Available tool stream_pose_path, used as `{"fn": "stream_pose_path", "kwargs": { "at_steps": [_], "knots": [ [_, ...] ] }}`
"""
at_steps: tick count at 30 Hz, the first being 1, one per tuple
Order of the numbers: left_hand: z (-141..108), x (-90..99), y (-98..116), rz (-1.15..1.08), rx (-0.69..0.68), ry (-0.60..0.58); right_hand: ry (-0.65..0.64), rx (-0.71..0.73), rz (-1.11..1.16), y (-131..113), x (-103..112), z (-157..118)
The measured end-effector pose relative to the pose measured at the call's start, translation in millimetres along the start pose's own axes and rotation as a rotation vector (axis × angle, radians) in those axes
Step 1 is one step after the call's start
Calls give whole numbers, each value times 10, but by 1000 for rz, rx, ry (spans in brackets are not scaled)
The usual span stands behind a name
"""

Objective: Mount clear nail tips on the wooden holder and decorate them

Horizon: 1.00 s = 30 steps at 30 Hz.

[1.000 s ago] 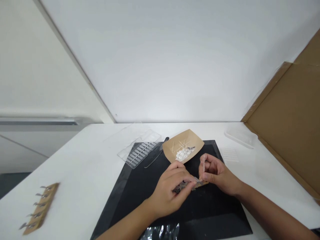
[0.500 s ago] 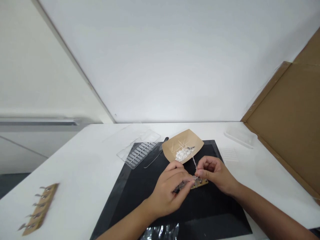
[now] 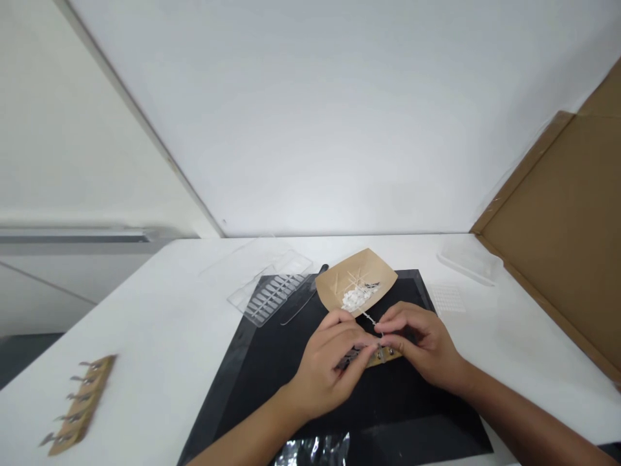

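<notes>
My right hand pinches a thin whitish stick with small nubs, which points up and left toward the paper tray. My left hand is closed beside it, its thumb and index fingertips pressed together at a small piece too hidden to name. The fingertips of both hands nearly meet above a wooden strip with metal clips, partly covered by my hands. Just behind them, a brown paper tray holds a heap of small white pieces and several thin sticks.
A black mat lies under my hands. At its back left are a clear case with nail-shaped pieces and a thin dark-handled tool. Another clip strip sits far left. A clear lid and cardboard are at right.
The nubby stick has tilted from nearly upright to a left-leaning slant. My right hand's fingers have shifted slightly left, closer to my left fingertips.
</notes>
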<state>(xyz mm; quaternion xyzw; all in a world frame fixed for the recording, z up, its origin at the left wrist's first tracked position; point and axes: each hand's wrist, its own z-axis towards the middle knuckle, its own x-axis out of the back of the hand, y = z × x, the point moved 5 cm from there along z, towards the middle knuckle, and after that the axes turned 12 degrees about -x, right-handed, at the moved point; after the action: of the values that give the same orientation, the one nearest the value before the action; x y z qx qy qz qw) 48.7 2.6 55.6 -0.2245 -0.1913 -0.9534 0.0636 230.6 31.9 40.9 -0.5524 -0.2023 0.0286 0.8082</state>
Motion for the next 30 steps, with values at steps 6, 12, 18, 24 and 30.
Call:
{"fn": "stream_pose_path", "kwargs": {
  "at_steps": [6,12,18,24,30],
  "knots": [
    [-8,-8,-2,-17,-13,-7,-47,58,2,-58,-6,-1],
    [-28,-35,-10,-50,0,-34,-75,74,-66,-48,26,7],
    [-40,-35,-30,-37,-2,-33,-40,101,-121,-58,1,-4],
    [-36,-35,-24,-17,-12,-31,-20,176,-185,-98,-35,-23],
    [-19,-47,-3,9,-27,-35,13,240,-279,-138,-37,-44]
  ]
}}
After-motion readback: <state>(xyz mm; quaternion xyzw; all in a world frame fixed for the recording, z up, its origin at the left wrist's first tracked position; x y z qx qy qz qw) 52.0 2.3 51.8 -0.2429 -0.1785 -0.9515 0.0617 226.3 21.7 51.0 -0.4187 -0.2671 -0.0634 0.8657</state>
